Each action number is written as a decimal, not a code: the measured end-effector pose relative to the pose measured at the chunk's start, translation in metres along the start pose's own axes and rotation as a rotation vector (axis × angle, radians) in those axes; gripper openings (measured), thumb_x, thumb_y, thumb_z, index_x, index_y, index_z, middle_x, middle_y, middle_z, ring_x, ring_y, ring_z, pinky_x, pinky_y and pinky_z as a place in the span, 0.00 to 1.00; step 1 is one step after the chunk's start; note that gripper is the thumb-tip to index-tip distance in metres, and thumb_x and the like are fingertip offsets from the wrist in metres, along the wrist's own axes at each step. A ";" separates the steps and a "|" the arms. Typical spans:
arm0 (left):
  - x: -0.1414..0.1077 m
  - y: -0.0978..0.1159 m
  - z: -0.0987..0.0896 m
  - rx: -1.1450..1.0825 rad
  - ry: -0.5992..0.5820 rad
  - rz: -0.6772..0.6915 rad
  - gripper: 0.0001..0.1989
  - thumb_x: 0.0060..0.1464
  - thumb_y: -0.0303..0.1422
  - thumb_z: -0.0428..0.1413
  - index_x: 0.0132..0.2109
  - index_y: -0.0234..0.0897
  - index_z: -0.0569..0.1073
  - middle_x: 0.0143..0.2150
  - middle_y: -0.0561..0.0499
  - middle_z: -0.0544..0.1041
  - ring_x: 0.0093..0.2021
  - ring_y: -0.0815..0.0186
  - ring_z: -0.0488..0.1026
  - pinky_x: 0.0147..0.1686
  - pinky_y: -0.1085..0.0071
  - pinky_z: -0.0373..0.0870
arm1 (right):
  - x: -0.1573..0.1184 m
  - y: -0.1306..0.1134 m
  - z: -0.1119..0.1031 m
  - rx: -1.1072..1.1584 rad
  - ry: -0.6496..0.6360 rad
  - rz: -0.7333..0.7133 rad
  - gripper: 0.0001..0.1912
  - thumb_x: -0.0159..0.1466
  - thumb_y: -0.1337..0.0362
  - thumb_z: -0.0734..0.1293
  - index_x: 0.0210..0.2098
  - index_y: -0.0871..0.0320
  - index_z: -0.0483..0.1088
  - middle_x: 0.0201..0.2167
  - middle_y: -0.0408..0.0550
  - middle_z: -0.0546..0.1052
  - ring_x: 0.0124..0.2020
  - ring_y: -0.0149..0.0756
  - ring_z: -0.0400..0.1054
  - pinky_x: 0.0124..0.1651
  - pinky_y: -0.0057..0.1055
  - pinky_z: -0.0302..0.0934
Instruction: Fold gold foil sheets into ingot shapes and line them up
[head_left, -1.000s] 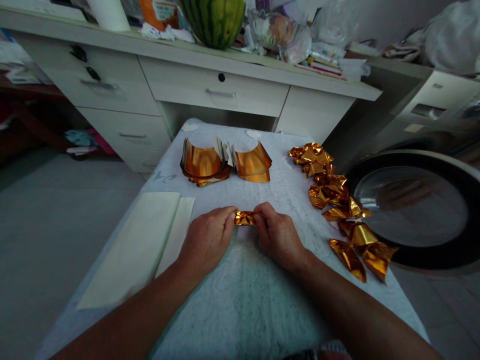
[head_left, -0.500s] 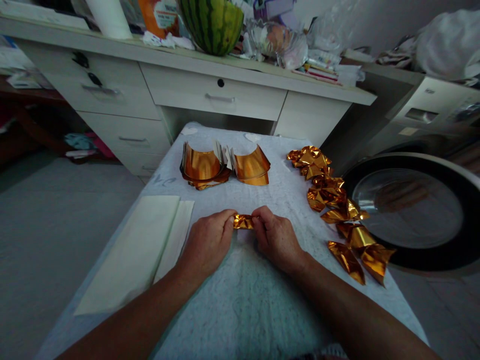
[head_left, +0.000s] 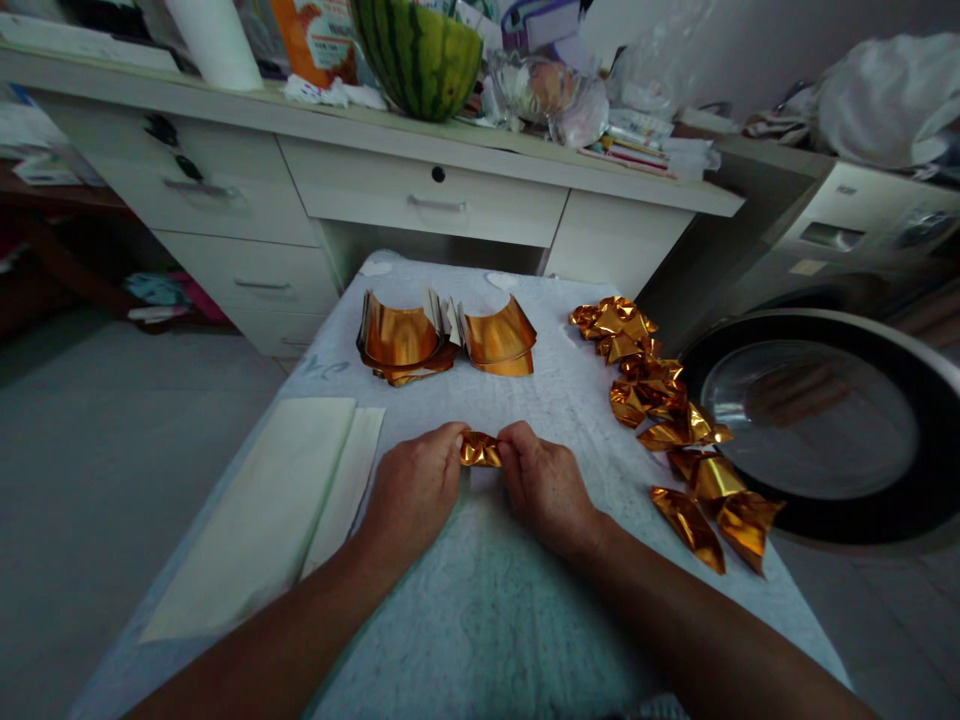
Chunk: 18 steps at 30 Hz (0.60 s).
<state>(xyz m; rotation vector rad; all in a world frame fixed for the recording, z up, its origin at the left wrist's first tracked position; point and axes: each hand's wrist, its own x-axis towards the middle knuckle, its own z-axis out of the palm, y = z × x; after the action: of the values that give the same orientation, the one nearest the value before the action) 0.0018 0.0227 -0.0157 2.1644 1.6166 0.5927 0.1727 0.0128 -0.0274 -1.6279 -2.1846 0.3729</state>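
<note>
A small folded piece of gold foil [head_left: 480, 449] is stretched between both hands, above the middle of the cloth-covered table [head_left: 480, 610]. My left hand [head_left: 418, 480] pinches its left end, and my right hand [head_left: 545, 482] grips its right end. Beyond the hands lie two curved stacks of gold foil sheets, a left stack [head_left: 401, 335] and a right stack [head_left: 499, 338]. To the right, several folded gold foil pieces [head_left: 649, 380] form a line along the table's edge. Left of my left hand are flat pale paper sheets [head_left: 262, 510].
Behind the table stands a white desk [head_left: 442, 215] with drawers, a cut watermelon [head_left: 424, 60] and a glass bowl [head_left: 536, 85] on top. A washing machine with its round door [head_left: 810, 420] open is close to the table's right edge.
The foil between my hands has become more crumpled and bent, and its visible part is slightly shorter. Both hands keep their grip. The view has shifted slightly.
</note>
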 end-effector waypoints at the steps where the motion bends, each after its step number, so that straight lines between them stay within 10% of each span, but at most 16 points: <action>1: 0.000 0.000 0.000 0.018 0.003 -0.002 0.15 0.63 0.28 0.44 0.44 0.39 0.75 0.36 0.50 0.82 0.34 0.63 0.79 0.34 0.70 0.69 | 0.000 0.000 0.000 -0.001 0.000 -0.009 0.10 0.71 0.64 0.52 0.40 0.57 0.64 0.27 0.45 0.77 0.26 0.34 0.71 0.29 0.26 0.54; 18: -0.001 0.003 0.003 0.046 0.033 0.047 0.15 0.62 0.27 0.44 0.46 0.37 0.75 0.40 0.48 0.83 0.38 0.60 0.80 0.36 0.68 0.72 | -0.001 -0.004 -0.001 0.006 0.034 0.012 0.11 0.71 0.64 0.52 0.43 0.58 0.64 0.28 0.46 0.78 0.27 0.35 0.73 0.30 0.27 0.55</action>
<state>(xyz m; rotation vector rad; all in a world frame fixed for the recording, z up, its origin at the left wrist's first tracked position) 0.0054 0.0204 -0.0166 2.2421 1.6156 0.6147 0.1700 0.0111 -0.0250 -1.6325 -2.1481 0.3526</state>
